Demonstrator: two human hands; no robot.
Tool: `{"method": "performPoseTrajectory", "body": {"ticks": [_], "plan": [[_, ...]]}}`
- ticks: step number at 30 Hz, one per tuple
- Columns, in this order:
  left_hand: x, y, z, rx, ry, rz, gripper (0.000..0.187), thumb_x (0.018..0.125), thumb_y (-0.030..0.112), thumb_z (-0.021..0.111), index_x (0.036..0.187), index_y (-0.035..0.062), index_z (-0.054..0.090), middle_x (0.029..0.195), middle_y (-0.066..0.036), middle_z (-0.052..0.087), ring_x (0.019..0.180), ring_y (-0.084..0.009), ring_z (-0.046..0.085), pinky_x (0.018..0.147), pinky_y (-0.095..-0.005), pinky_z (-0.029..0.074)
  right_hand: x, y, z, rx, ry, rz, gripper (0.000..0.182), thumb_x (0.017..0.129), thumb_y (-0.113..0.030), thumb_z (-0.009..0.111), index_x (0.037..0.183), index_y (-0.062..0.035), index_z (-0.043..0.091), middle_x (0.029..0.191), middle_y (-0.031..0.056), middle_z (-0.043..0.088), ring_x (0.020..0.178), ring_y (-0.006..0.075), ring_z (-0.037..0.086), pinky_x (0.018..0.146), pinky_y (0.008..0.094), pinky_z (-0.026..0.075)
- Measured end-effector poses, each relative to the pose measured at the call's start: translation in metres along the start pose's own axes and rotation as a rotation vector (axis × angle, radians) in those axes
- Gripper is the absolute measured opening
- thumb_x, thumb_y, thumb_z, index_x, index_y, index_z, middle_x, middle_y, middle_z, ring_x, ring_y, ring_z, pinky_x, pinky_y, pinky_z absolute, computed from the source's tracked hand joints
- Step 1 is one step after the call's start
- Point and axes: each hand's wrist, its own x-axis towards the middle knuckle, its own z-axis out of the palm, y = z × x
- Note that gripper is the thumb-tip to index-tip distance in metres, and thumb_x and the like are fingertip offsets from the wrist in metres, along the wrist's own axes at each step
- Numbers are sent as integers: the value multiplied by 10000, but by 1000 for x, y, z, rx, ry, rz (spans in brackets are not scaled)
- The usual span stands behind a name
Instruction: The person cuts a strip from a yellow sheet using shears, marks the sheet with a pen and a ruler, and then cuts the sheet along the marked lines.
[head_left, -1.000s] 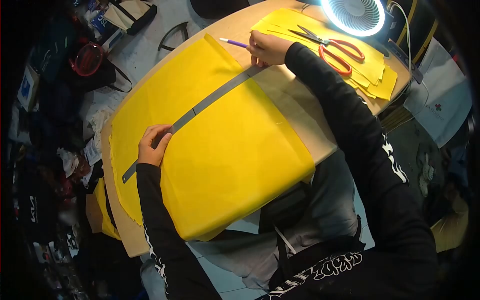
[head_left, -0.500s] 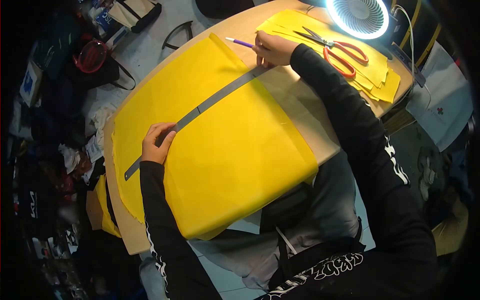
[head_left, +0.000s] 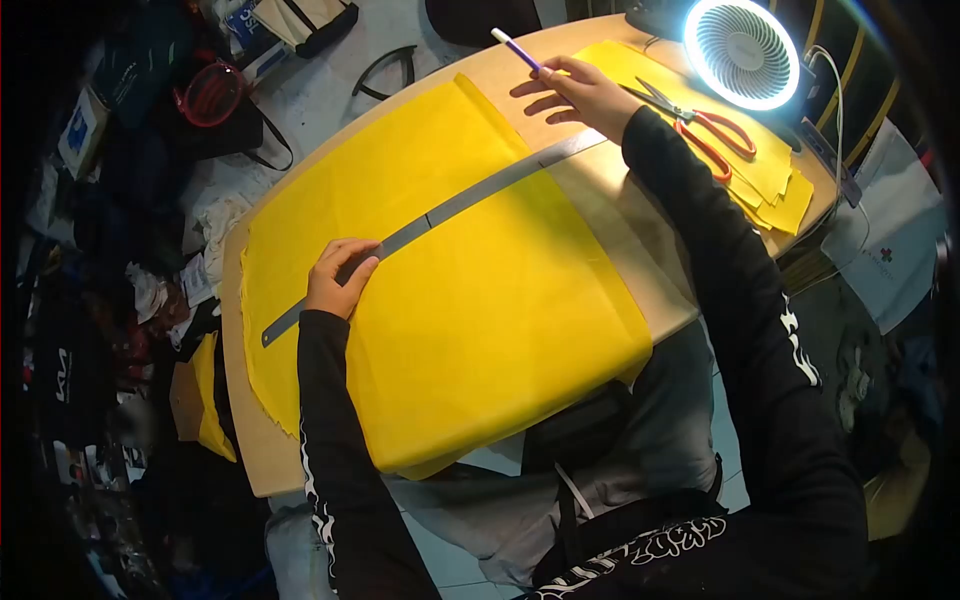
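A large yellow sheet of cloth (head_left: 490, 320) lies folded over the table, its near edge hanging over my lap. Across it runs a long metal ruler (head_left: 480, 190), slanting up to the right, with its far end past the cloth on bare wood. My left hand (head_left: 338, 280) grips the ruler near its lower left end, thumb on one edge and fingers on the other. Raised above the ruler's far end, my right hand (head_left: 585, 97) holds a purple pen (head_left: 518, 51) by the thumb and forefinger, white end pointing up left. Its other fingers are spread, off the ruler.
Orange-handled scissors (head_left: 716, 135) rest on a stack of yellow cloth pieces (head_left: 785, 208) at the back right of the wooden table (head_left: 640, 250). Behind them a lit round fan (head_left: 742, 55) stands by a white cable (head_left: 838, 110). Clutter fills the floor at left.
My right hand has lifted off the ruler's far end, its fingers spreading and the pen tilting upward. My left hand stays on the ruler. The whole view has shifted slightly.
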Motion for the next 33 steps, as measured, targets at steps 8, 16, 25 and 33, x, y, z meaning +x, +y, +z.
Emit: {"method": "performPoseTrajectory", "body": {"ticks": [8,16,25,33], "plan": [[0,-4,-1,-22,-27,5,204,851,124,653,1038,45,673,1047,-93,631,969,-228,613,868,-298,477,-3,-9,-7,372,-67,9,222,959,-330,531,1017,-116,534,1158,94,625,1077,190,583,864,327,457],[-1,-8,0,-22,21,64,185,821,151,680,990,76,688,1006,-77,649,956,-249,621,843,-320,483,-5,6,-8,560,104,-21,206,929,-263,605,926,-67,542,741,29,550,631,101,541,583,243,460],[-2,-6,1,-19,21,45,197,804,135,678,989,68,687,990,-93,641,944,-264,616,845,-321,476,-51,19,-11,582,106,118,193,921,-208,575,1022,-43,564,929,120,651,743,173,632,678,284,533],[1,-5,0,7,28,62,181,803,107,671,977,61,687,985,-97,633,939,-263,613,841,-315,474,-38,35,-7,285,24,6,200,854,-184,691,935,-17,615,793,88,646,583,99,588,541,204,492]]}}
